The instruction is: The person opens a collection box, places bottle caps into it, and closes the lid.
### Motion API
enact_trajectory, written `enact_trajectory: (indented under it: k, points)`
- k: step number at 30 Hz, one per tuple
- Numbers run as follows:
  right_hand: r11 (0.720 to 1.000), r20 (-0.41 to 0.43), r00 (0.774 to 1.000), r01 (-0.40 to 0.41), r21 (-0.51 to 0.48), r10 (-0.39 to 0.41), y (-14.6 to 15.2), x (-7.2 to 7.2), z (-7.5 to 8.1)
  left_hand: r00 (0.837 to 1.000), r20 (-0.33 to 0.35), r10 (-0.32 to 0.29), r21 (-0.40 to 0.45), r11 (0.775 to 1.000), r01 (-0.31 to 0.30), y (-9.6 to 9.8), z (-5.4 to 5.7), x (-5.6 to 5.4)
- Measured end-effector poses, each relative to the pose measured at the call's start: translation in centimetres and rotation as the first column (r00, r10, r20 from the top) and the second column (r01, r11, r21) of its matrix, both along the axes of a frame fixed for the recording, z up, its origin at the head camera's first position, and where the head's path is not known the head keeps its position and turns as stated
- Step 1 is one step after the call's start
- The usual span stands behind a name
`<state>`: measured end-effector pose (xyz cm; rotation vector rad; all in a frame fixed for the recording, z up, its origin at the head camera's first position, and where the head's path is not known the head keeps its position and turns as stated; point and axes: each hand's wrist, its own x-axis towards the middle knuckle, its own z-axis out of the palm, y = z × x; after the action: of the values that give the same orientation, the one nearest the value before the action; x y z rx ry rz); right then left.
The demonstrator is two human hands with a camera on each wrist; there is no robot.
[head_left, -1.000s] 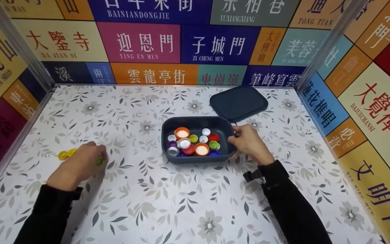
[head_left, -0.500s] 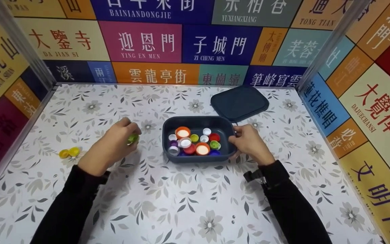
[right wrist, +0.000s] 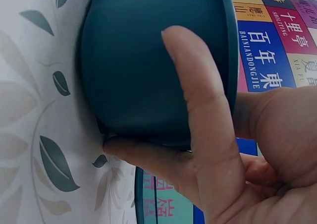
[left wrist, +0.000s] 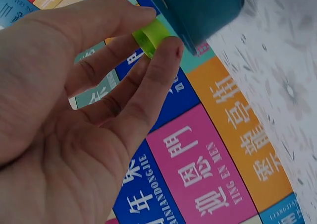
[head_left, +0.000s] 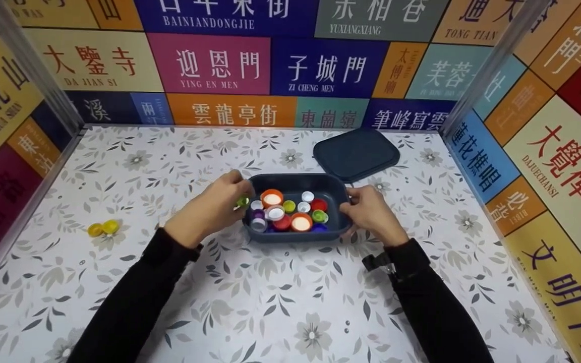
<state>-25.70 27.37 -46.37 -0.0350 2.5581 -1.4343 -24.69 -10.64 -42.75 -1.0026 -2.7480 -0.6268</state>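
Observation:
My left hand (head_left: 215,206) pinches a small yellow-green bottle cap (left wrist: 152,36) between thumb and finger, at the left rim of a dark blue rectangular box (head_left: 298,236). In the left wrist view the cap is right beside the box's outer wall (left wrist: 198,16). Several caps in white, orange, red, purple, green and blue lie inside the box, among them an orange cap (head_left: 301,222) with a pale inside. At the box's right end my right hand (head_left: 373,212) grips the rim and wall; the right wrist view shows a finger (right wrist: 198,85) lying along the box's outside.
Two yellow caps (head_left: 104,227) lie side by side on the patterned tabletop at the left. The dark blue lid (head_left: 356,154) rests flat behind the box, to the right. Panels with printed characters (head_left: 207,63) stand around the table.
My left hand has carried the yellow-green cap rightward from near the yellow caps to the box's left rim. The right hand and the box have stayed in place.

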Motion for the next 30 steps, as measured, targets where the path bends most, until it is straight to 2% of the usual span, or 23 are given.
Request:
enact_trajectory:
  k: [8,15,22,30]
  points:
    - [1.000,-0.054,0.999,-0.005,0.031,0.007,-0.1,0.0,-0.3,0.997,0.071,-0.025,-0.110,0.993,0.032,3.0,-0.5,-0.5]
    - [1.000,-0.045,0.999,-0.008,0.027,0.009,0.0,0.0,-0.1,0.989,0.149,-0.012,-0.188,0.981,0.041,4.4,-1.1,-0.6]
    - [1.000,0.004,1.000,-0.016,-0.014,0.016,0.0,-0.1,0.0,0.987,0.163,-0.004,-0.193,0.981,0.036,4.5,-1.3,-0.7]
    - [1.000,-0.012,1.000,-0.010,-0.001,0.010,0.0,0.0,0.1,0.982,0.188,-0.011,-0.151,0.988,0.040,4.8,-1.3,-0.8]
